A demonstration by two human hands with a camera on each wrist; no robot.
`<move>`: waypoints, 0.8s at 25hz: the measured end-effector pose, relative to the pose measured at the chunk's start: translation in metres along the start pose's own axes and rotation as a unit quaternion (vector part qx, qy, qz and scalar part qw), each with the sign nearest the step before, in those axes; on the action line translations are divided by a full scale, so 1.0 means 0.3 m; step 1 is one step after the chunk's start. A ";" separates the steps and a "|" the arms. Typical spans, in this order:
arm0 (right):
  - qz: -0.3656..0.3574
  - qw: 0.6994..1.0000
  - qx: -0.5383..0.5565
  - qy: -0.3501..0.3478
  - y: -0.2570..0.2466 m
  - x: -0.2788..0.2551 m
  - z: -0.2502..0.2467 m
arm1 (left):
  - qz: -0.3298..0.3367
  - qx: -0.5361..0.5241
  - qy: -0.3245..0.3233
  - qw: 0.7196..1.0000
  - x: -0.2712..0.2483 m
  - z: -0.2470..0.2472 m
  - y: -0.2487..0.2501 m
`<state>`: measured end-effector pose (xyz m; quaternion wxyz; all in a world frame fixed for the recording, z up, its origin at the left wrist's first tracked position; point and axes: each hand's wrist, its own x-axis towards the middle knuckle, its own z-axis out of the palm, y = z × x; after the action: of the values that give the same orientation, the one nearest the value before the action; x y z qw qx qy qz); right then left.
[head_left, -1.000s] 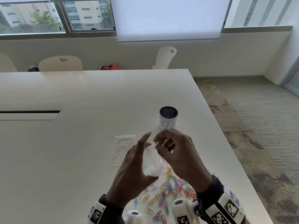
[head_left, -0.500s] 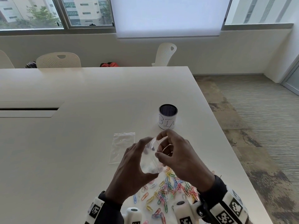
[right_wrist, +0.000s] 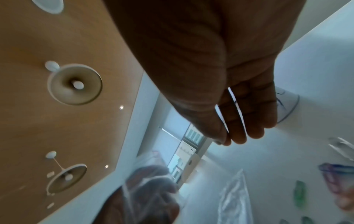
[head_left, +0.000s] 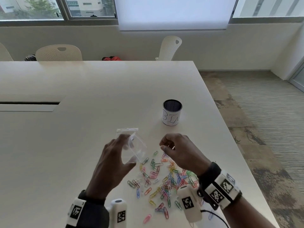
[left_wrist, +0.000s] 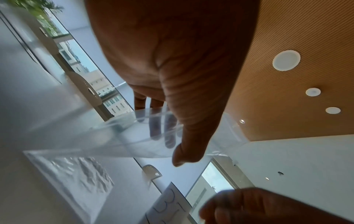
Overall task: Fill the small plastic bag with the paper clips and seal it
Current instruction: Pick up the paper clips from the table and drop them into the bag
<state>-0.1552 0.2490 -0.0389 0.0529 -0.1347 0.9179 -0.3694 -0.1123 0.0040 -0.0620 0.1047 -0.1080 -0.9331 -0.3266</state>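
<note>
Left fingers [head_left: 122,142] grip the bag [head_left: 134,150], mouth facing right. Right hand [head_left: 177,150], loosely curled and empty, hovers just above the paper clips [head_left: 164,178]

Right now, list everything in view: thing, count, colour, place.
small plastic bag: one, clear, held above the table
second plastic bag: one, clear, flat on the table behind the held one
paper clips: many, mixed colours, scattered on the near table
cup: one, white label, dark mesh, right of centre
table: one, white
chairs: three visible, white, beyond the table
left hand: holds the small plastic bag
right hand: fingers curled, above the clips
</note>
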 end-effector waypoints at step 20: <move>-0.069 0.936 -0.264 -0.221 0.082 0.061 0.163 | -0.067 -0.025 0.011 0.997 -0.059 -0.036 -0.044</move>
<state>-0.1683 0.2283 -0.0912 0.1910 -0.2854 0.9360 -0.0774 -0.0977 -0.0153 -0.0663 0.0897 -0.0444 -0.9287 -0.3572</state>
